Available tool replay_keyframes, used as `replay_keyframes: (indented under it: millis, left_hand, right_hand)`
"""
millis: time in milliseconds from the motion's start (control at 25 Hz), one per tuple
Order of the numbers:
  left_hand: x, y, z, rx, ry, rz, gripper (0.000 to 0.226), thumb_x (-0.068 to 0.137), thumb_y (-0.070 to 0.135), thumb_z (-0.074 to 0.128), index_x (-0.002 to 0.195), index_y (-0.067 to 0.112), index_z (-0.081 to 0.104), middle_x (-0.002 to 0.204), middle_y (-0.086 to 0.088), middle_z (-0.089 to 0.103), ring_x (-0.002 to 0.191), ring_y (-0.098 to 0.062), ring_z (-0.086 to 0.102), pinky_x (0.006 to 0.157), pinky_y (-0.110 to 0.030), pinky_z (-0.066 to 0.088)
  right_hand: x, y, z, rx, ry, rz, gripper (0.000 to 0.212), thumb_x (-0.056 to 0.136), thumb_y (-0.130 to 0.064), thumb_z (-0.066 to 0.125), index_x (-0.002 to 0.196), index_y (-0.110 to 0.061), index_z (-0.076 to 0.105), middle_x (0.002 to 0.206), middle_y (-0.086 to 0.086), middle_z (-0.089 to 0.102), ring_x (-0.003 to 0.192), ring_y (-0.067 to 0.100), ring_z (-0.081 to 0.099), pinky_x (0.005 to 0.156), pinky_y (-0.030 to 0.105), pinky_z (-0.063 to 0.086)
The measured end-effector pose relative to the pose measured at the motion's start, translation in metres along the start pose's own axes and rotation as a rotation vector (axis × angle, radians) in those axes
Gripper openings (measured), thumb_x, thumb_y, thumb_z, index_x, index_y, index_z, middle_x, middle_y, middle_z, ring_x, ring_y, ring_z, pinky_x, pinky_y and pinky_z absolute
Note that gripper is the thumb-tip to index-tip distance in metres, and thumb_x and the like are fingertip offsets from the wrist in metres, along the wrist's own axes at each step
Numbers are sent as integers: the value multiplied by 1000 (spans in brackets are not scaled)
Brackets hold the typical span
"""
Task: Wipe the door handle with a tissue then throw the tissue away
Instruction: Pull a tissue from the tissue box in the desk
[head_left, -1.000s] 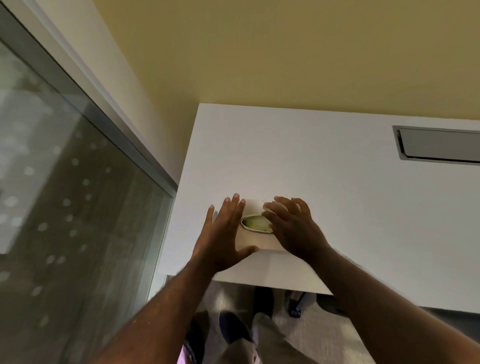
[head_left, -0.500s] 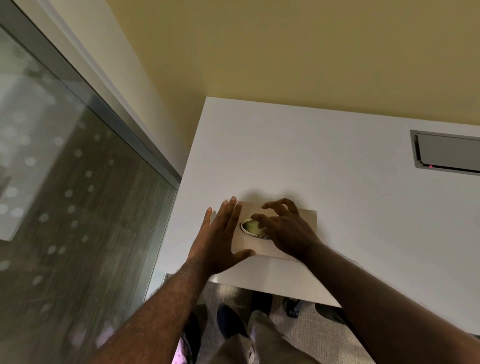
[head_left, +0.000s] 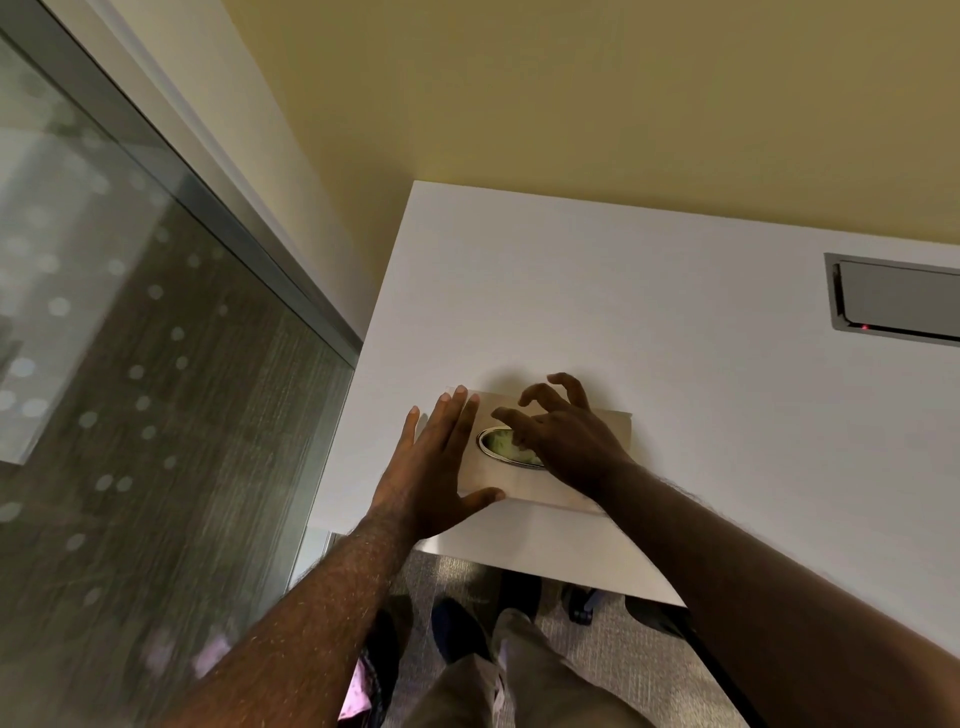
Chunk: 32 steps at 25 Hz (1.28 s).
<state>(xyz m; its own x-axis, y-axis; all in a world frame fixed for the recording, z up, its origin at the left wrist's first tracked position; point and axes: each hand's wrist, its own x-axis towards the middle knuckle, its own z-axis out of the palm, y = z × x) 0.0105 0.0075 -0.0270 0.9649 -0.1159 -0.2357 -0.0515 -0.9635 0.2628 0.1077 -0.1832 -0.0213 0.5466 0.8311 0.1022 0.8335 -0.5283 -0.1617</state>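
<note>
At frame centre, the left hand (head_left: 434, 470) lies flat, open, steadying the tissue box (head_left: 582, 483) on the worktop (head_left: 675, 415); the right hand (head_left: 566, 441), fingers curled, reaches into its oval slot (head_left: 498, 442), gripping nothing visible.

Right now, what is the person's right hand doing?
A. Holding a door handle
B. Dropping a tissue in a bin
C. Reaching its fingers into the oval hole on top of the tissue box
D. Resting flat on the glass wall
C: the right hand curls its fingers at the oval opening of the tissue box on the white table, while the left hand lies flat against the box's left end.
</note>
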Motion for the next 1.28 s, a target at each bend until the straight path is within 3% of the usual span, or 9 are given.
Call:
replay_keyframes:
  millis: [280,560,800,880,1000,1080,1160,1280]
  left_hand:
    - [1,-1,2,-9,5,6,112,79,74,53,156,16,-3,164,-3,-6,150,-23,-4,119,-48,1]
    - [3,-1,7,15,23,41,106,79,81,34,155,18,-4,164,-4,-3,150,-26,3,117,-52,5]
    - [4,1,4,24,48,25,108,76,80,46,154,12,15,161,-12,21,147,-34,21,114,-58,15]
    - [5,2,2,26,49,25,109,73,80,52,153,11,22,160,-11,27,146,-34,25,114,-58,15]
    - [3,5,1,63,36,7,110,71,81,54,152,13,25,160,-9,27,146,-32,25,114,-58,14]
    - [0,8,-2,86,27,-23,110,72,82,52,153,13,25,159,-9,28,146,-33,26,115,-59,15]
    - [-3,13,-6,120,38,-45,109,75,82,44,155,14,16,162,-9,17,148,-34,16,117,-59,10]
    - [-8,20,-8,217,-2,-88,105,84,80,32,153,16,-15,162,-6,-18,149,-31,-13,118,-57,-7]
  right_hand:
    - [-6,-2,-1,-37,38,-33,73,64,-5,85,127,-20,53,83,3,74,98,27,64,99,46,23]
    - [-17,-14,-10,-93,144,-7,68,65,2,80,125,-18,55,89,3,74,90,27,62,96,46,27]
    - [-24,-29,-23,-136,234,17,68,59,6,82,116,-18,55,90,3,73,86,27,60,91,45,29]
    - [-25,-36,-32,-126,297,52,65,58,9,82,112,-17,57,85,4,71,86,26,52,90,48,36]
    - [-28,-47,-53,-40,289,264,67,61,11,79,112,-26,57,84,6,62,97,29,37,68,42,50]
    - [-30,-51,-66,-22,268,339,69,61,13,76,111,-31,60,85,5,60,102,31,32,59,36,47]
    - [-35,-53,-74,-73,271,325,69,58,16,76,109,-29,62,82,4,60,98,31,33,65,41,48]
    - [-45,-62,-80,-83,248,376,71,61,13,74,111,-32,55,83,2,58,98,32,36,72,45,47]
